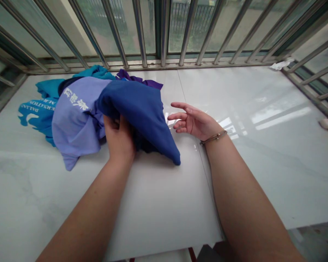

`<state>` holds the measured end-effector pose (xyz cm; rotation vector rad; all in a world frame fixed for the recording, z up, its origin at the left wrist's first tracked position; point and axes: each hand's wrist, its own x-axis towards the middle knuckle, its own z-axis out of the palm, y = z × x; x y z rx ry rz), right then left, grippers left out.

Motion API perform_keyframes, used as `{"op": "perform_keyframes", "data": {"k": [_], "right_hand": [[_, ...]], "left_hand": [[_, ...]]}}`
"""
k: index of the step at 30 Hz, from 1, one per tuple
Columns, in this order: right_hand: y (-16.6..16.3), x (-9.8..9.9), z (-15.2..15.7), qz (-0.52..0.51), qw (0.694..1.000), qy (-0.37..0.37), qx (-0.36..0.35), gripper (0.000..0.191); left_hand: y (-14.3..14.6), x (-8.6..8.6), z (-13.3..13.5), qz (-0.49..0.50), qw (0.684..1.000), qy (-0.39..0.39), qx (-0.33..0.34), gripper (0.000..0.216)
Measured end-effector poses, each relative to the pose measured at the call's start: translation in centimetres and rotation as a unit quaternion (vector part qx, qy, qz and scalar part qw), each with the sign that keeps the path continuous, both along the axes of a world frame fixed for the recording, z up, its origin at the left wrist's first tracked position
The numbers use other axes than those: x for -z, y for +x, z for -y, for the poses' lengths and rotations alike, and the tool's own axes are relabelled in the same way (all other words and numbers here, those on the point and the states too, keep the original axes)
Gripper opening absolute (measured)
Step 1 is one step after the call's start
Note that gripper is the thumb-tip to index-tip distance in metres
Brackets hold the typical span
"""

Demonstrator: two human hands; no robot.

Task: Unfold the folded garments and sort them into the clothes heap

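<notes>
A dark blue cloth garment [142,105] hangs over my left hand [120,138], whose fingers are tucked into its folds and partly hidden. The garment is bunched at its left end and spreads to a point at the lower right. To its right, my right hand [192,122] is held over the white surface with fingers apart and nothing in them; a thin bracelet circles that wrist. Against the dark blue cloth lies a lavender garment [76,123] with white lettering. Under and behind it are a bright blue printed garment [38,112] and a teal cloth [48,88].
A glossy white tiled surface [248,145] carries everything. Metal bars [164,36] in front of windows border its far side. Purple cloth [153,84] lies behind the pile. A crumpled white scrap [282,64] rests in the far right corner, and small items lie at the right edge.
</notes>
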<state>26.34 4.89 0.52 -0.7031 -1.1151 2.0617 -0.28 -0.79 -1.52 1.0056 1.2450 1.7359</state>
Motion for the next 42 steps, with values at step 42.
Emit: {"op": "perform_keyframes", "data": {"k": [42], "right_hand": [[-1.1,1.1,-0.2,0.018,0.998,-0.017,0.050,0.033]], "left_hand": [[1.4,-2.7,2.7,0.005,0.752,-0.229,0.618,0.059]]}}
